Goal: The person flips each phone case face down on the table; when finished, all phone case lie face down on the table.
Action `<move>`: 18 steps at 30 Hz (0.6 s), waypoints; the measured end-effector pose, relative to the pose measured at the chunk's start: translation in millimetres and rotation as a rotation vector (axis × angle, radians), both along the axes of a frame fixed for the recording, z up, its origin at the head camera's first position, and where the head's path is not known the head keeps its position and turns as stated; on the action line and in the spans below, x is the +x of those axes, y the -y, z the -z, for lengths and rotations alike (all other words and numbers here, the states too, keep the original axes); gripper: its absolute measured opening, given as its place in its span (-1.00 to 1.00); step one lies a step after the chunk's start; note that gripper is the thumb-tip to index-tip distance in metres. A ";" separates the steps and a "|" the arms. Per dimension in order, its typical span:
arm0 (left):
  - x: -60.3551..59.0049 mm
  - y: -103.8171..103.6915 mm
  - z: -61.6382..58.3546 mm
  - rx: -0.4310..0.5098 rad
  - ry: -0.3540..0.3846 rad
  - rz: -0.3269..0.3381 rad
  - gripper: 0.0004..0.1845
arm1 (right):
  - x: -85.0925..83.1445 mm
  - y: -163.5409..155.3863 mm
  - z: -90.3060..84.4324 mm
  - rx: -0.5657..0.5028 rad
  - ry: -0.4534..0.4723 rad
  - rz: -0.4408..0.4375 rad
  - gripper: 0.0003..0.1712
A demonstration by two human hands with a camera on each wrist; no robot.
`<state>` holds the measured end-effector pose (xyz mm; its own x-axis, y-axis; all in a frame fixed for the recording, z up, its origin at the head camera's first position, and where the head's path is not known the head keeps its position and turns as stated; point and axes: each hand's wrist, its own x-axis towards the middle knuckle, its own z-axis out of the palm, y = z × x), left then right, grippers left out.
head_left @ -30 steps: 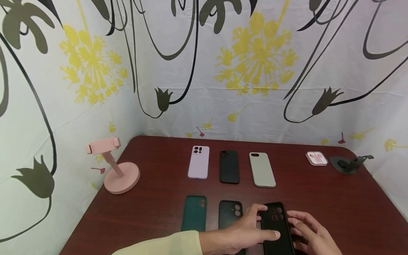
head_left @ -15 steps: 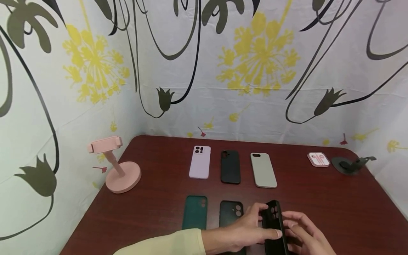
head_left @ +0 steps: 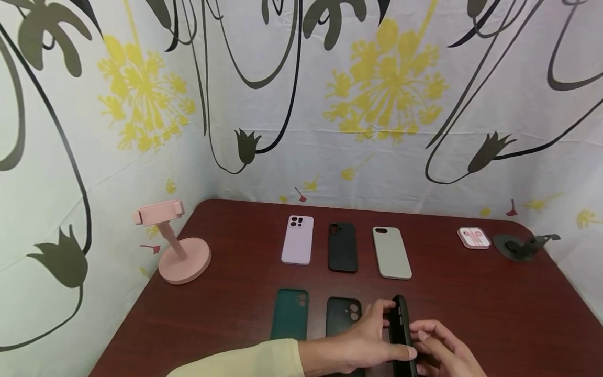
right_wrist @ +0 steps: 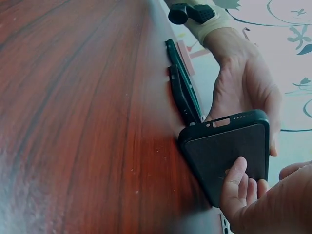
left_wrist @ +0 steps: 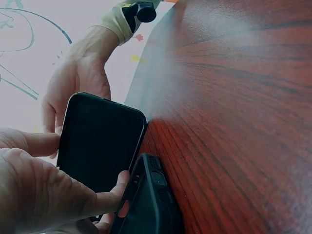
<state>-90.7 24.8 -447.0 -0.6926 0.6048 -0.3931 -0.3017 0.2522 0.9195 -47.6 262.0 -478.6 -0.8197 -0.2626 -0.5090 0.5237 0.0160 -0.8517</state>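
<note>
A black phone case stands tipped up on its long edge near the front of the dark red table. My left hand grips it from the left, thumb low on its near part and fingers at its top corner. From the right, my right hand holds the case with curled fingers. In the left wrist view the case shows its dark inner face between both hands. The right wrist view shows its back with my fingertips on it.
A dark green case and another black case lie left of the held one. Behind them lie a lilac case, a black case and a grey-green case. A pink phone stand stands far left; an earphone box and a dark stand sit far right.
The black case, lying nearly flat a second ago, has been turned up onto its long edge between both hands. The other cases have not moved.
</note>
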 end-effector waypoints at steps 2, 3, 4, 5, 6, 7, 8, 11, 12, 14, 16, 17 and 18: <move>-0.2 1.1 -0.5 0.020 0.003 -0.009 -0.21 | -1.7 0.5 -0.5 0.006 0.006 -0.017 -0.79; -0.1 1.8 -0.9 0.036 0.005 -0.016 -0.18 | -3.2 0.2 -0.3 0.006 0.005 -0.035 -0.77; -0.4 2.4 -0.9 0.057 0.015 -0.026 -0.16 | -4.5 -0.2 0.2 0.008 0.001 -0.057 -0.75; -0.6 3.1 -0.7 0.086 0.030 -0.035 -0.14 | -6.0 -0.6 0.6 0.012 -0.002 -0.075 -0.74; -0.9 3.5 -0.5 0.110 0.047 -0.041 -0.12 | -7.3 -1.1 1.2 0.013 -0.006 -0.095 -0.72; -1.3 3.8 -0.3 0.134 0.064 -0.046 -0.12 | -8.4 -1.5 2.0 0.019 -0.010 -0.111 -0.70; -1.3 4.2 -0.1 0.156 0.081 -0.049 -0.12 | -9.5 -1.7 3.0 0.029 -0.016 -0.124 -0.68; -1.3 6.0 -0.3 0.210 0.130 -0.044 -0.12 | -10.3 -1.4 6.2 0.053 -0.025 -0.140 -0.61; -1.1 6.8 -0.5 0.219 0.136 -0.041 -0.12 | -10.0 -1.2 7.4 0.059 -0.030 -0.144 -0.58; -0.3 8.4 -1.3 0.231 0.142 -0.045 -0.11 | -9.4 -1.4 10.3 0.065 -0.047 -0.161 -0.57; -0.1 9.3 -2.5 0.238 0.141 -0.056 -0.09 | -8.9 -2.3 13.4 0.072 -0.093 -0.192 -0.58; 0.1 9.5 -3.0 0.238 0.138 -0.066 -0.08 | -8.7 -2.8 14.9 0.073 -0.128 -0.212 -0.60; 0.5 9.7 -3.5 0.240 0.135 -0.077 -0.07 | -8.7 -3.2 16.4 0.081 -0.182 -0.235 -0.60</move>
